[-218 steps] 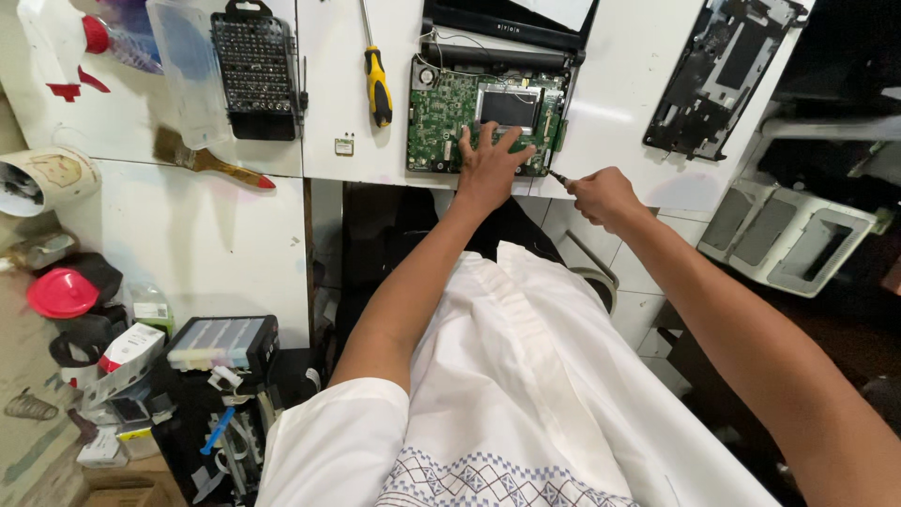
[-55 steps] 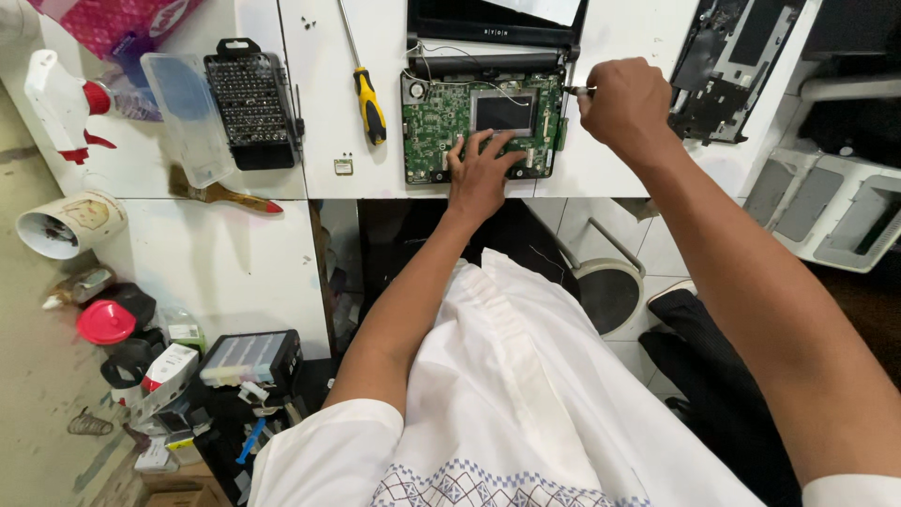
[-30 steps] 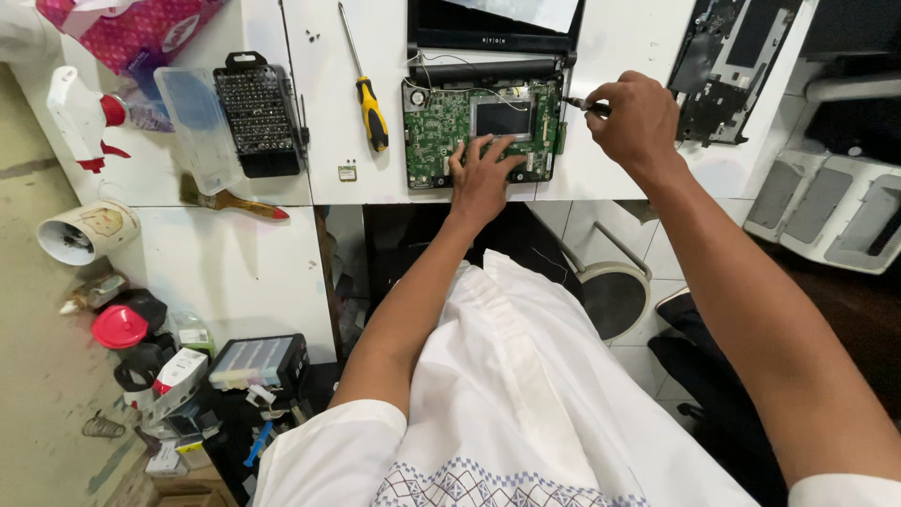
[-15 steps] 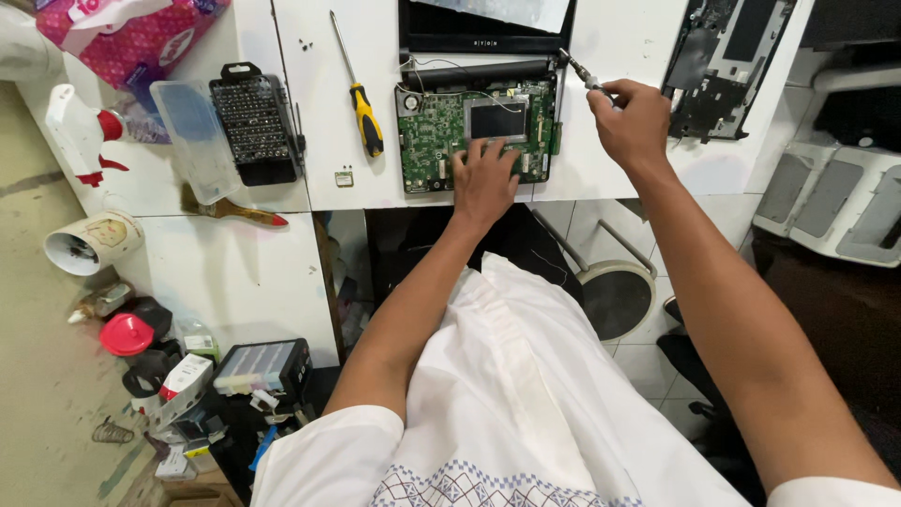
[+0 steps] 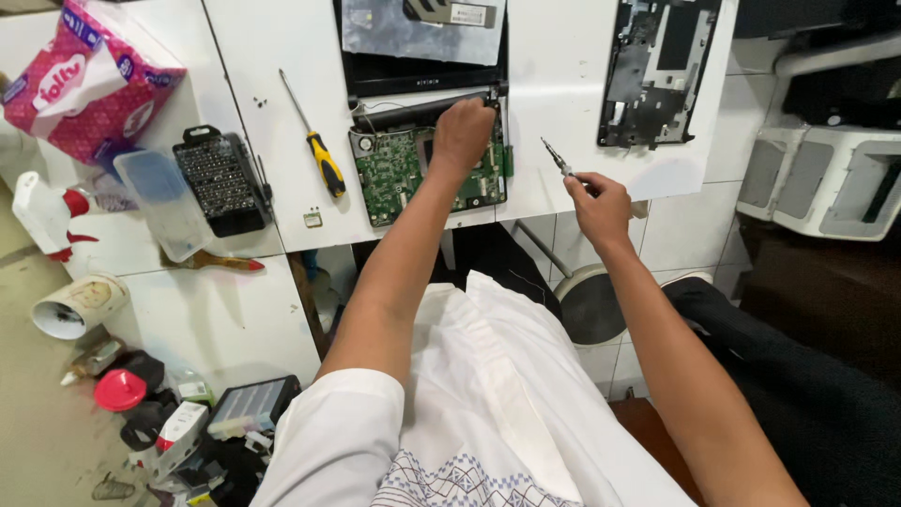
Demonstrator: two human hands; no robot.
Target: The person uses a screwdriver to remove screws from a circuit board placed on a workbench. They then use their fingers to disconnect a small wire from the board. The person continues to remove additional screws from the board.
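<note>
Far left on the white table (image 5: 272, 38): a pink and white tissue pack (image 5: 84, 80), below it a white spray bottle (image 5: 42, 211) with a red trigger, a clear plastic box (image 5: 164, 202), and beside that a black case of screwdriver bits (image 5: 221, 178) lying open. Just under the table edge, a brush with a wooden handle (image 5: 211, 263); lower down on the floor, a roll lying on its side (image 5: 75, 305), a red cap (image 5: 119, 390) and a clutter of small boxes. Further right on the table, a yellow and black screwdriver (image 5: 319, 155) lying loose, tip pointing away, well apart from either hand. Next to it, the green circuit board (image 5: 404, 174), seated in the black laptop base (image 5: 422, 70) near the table's front edge. Left hand (image 5: 462, 131) pressed down on the upper right part of the board, fingers curled and closed over it; whether anything is pinched under them cannot be told. Right of the board, right hand (image 5: 599, 202) raised off the table, closed around a thin precision screwdriver (image 5: 561, 164), tip pointing up and to the left, clear of the board. Beyond it, a black laptop cover (image 5: 657, 75) lying flat with its inner side up. Far right, off the table, a white ribbed casing (image 5: 817, 188).
</note>
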